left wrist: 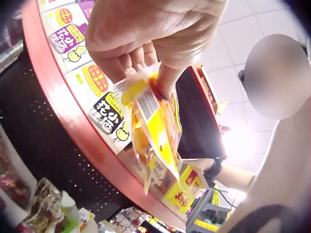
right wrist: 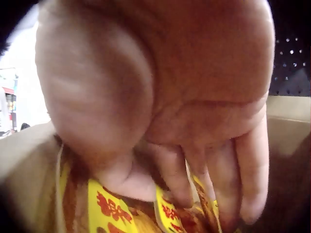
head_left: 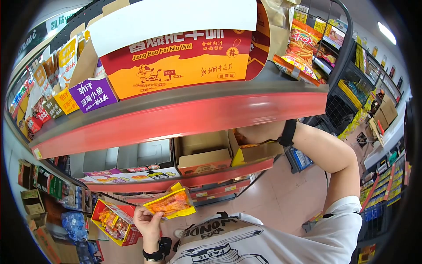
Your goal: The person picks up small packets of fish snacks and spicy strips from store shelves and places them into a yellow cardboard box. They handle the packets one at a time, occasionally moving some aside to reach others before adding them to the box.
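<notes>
My left hand [head_left: 147,222] pinches a clear and yellow snack packet [head_left: 171,203] with orange food inside, thumb on its near face. In the left wrist view a second packet edge shows behind this packet [left wrist: 158,126], so more than one may be held. On the lower shelf, my right hand [head_left: 260,132] reaches into a yellow carton [head_left: 252,155]. The right wrist view shows the fingers [right wrist: 226,184] pointing down, fairly straight, among upright packets [right wrist: 112,208] with yellow, red-lettered labels. Thumb and fingertips touch these packets, and their ends are partly hidden.
The red-edged upper shelf [head_left: 184,125] overhangs the right forearm. Beside the yellow carton stand an open brown carton [head_left: 204,160] and white display boxes [head_left: 147,174]. A red and yellow box of packets [head_left: 114,222] sits low at left. A wire rack [head_left: 345,105] stands at right.
</notes>
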`<state>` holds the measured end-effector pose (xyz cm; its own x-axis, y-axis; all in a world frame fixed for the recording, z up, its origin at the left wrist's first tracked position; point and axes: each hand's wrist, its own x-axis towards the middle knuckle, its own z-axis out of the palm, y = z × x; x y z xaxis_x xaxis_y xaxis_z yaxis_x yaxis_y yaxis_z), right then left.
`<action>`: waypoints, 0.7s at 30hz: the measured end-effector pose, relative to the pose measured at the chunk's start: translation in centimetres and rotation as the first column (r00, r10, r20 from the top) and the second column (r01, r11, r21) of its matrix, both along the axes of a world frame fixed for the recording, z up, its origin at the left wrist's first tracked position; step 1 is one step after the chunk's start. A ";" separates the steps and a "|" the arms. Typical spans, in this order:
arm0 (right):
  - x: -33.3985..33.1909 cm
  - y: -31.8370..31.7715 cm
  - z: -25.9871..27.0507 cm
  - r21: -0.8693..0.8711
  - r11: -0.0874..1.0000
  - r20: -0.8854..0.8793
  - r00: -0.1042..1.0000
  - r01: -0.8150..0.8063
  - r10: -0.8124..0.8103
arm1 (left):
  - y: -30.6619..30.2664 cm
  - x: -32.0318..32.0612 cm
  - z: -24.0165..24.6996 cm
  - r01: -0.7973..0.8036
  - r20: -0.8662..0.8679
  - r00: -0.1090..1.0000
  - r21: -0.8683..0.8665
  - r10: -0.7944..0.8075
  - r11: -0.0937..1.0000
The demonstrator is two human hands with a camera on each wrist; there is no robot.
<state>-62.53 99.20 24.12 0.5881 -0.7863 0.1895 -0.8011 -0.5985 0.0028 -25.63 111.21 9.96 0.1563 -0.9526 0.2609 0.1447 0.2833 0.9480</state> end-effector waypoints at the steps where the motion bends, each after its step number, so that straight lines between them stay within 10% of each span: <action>1: -0.1 -0.1 -0.1 0.001 1.000 0.000 1.000 0.000 0.000 | 0.0 0.1 -0.2 0.000 0.000 1.000 0.001 0.000 1.000; 4: -0.1 0.0 -0.4 -0.127 0.992 -0.043 0.999 0.011 -0.016 | 0.2 0.4 -0.8 0.001 -0.033 0.999 -0.021 -0.001 1.000; 7: 0.0 0.5 -0.3 -0.153 0.988 0.317 0.948 0.033 0.018 | 0.4 0.5 -1.1 -0.016 -0.019 1.000 -0.010 0.016 1.000; 9: 0.0 1.3 0.1 0.151 0.984 0.679 0.733 -0.093 -0.035 | 0.5 0.6 -0.9 -0.021 0.001 1.000 0.003 0.021 1.000; 10: -0.4 1.4 -0.1 0.154 0.984 0.679 0.733 -0.094 -0.036 | 0.6 0.6 -0.7 -0.022 0.001 1.000 0.005 0.022 1.000; 12: -1.4 1.7 -0.5 -0.669 0.743 -0.018 1.000 -0.002 -0.013 | 0.7 0.4 -0.4 -0.038 0.001 0.999 0.034 0.038 0.999; 13: -0.9 3.6 1.1 -0.313 0.930 0.272 0.956 0.192 -0.106 | 0.7 0.5 -0.6 -0.041 -0.001 0.999 0.040 0.041 0.998; 21: 0.0 11.6 1.2 -0.539 0.826 0.278 0.960 0.163 -0.008 | 0.2 0.8 -1.8 -0.026 -0.135 0.990 0.051 0.032 0.998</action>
